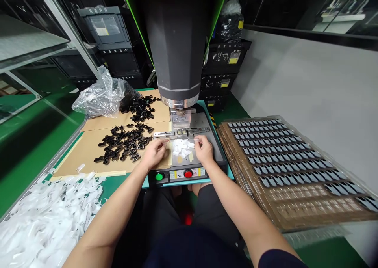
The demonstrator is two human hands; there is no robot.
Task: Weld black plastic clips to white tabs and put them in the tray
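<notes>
My left hand (pixel 155 153) is closed, thumb and fingers together, at the left edge of the machine's base plate, beside the black plastic clips (pixel 126 142). What it pinches, if anything, is too small to make out. My right hand (pixel 203 149) is closed in a pinch on a small white plastic piece at the plate's right side. Between my hands lies a small pile of white plastic pieces (pixel 182 146). Just beyond them is a metal fixture (pixel 180 132), below the clear block (pixel 181 119) of the press head (pixel 178 43).
A large heap of white pieces (pixel 50 220) covers the near left. Behind the clips sits a clear plastic bag (pixel 103 94). Stacked trays (pixel 298 197) with rows of grey parts stand at right. A green button (pixel 159 176) and red button (pixel 188 174) face me.
</notes>
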